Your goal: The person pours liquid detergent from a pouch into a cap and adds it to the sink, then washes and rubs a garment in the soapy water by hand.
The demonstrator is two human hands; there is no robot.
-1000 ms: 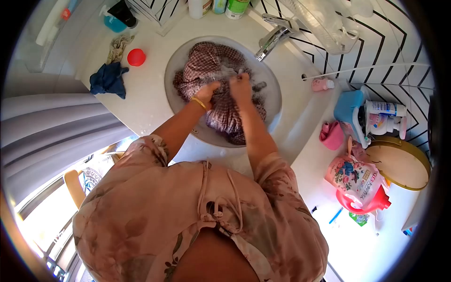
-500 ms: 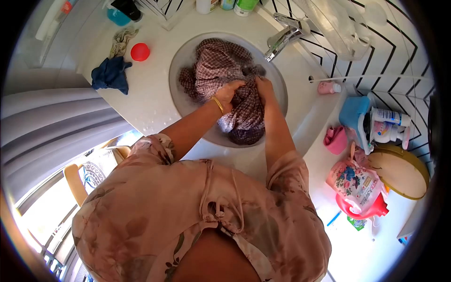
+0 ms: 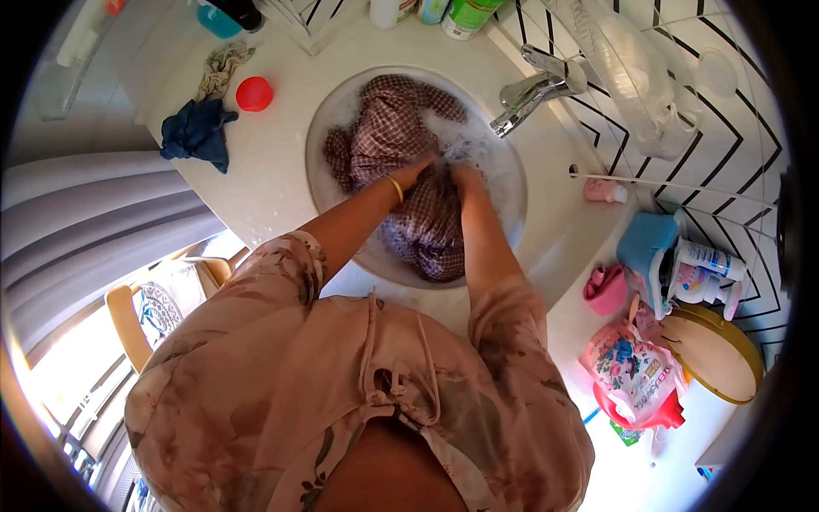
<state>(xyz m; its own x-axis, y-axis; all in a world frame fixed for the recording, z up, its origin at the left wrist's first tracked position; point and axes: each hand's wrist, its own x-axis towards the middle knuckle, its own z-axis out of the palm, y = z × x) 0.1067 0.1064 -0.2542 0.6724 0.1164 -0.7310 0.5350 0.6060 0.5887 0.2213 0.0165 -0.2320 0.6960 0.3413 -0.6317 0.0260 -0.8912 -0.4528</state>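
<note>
A wet brown-and-white checked garment (image 3: 388, 128) lies bunched in the round sink basin (image 3: 317, 141), in sudsy water. My left hand (image 3: 415, 173), with a gold bangle (image 3: 397, 189) on the wrist, is closed on the middle of the cloth. Just to its right, my right hand (image 3: 464, 177) is down in the cloth at the foam's edge, its fingers mostly hidden. White suds (image 3: 469, 141) float along the garment's right side. The garment's darker, soaked end (image 3: 435, 256) hangs toward me, inside the basin's near rim.
A chrome faucet (image 3: 537, 90) reaches over the basin's right edge. On the left counter are a red cup (image 3: 254, 94), a dark blue cloth (image 3: 198, 132) and a beige rag (image 3: 223, 70). Bottles (image 3: 469, 17) stand behind. To the right are a blue container (image 3: 644, 243) and a detergent pouch (image 3: 631, 363).
Both hands have pushed lower into the garment and sit closer together. The cloth has shifted left, and more foam shows at its right. The view has tilted slightly.
</note>
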